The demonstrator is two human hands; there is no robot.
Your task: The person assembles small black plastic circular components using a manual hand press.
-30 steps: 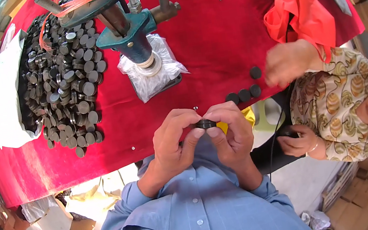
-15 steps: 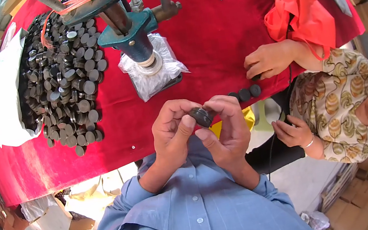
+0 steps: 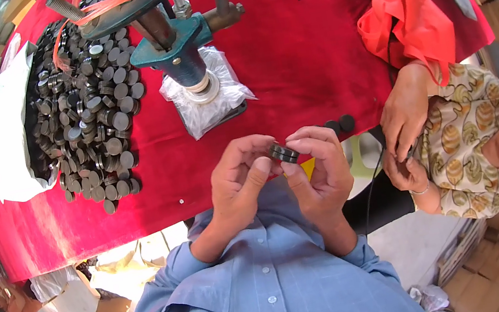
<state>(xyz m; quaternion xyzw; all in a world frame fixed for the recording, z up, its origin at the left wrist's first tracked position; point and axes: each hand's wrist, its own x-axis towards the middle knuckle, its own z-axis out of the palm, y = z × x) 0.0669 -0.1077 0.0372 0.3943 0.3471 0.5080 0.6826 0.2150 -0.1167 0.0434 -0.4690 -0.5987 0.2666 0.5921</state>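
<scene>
Over the near edge of the red cloth, my left hand [image 3: 243,176] and my right hand [image 3: 319,171] pinch one small black round disc [image 3: 284,153] between their fingertips. The disc is tilted, with its grooved rim showing; whether it is one piece or two stacked together I cannot tell. Beyond my hands stands a blue-green hand press [image 3: 179,59], its white ring-shaped tip down on a clear plastic bag [image 3: 222,88] over a dark base. A large heap of similar black discs [image 3: 95,131] lies left of the press.
A white sack [image 3: 2,136] lies beside the heap on the red-covered table [image 3: 301,50]. At the right a co-worker in a patterned shirt [image 3: 463,142] holds both hands [image 3: 405,131] together near a red cloth bag [image 3: 404,20]. Black discs [image 3: 347,123] rest at the table edge.
The disc between my hands has turned, now showing its grooved rim, and my right hand has shifted slightly right. The co-worker's far hand has left the table and come to the other hand.
</scene>
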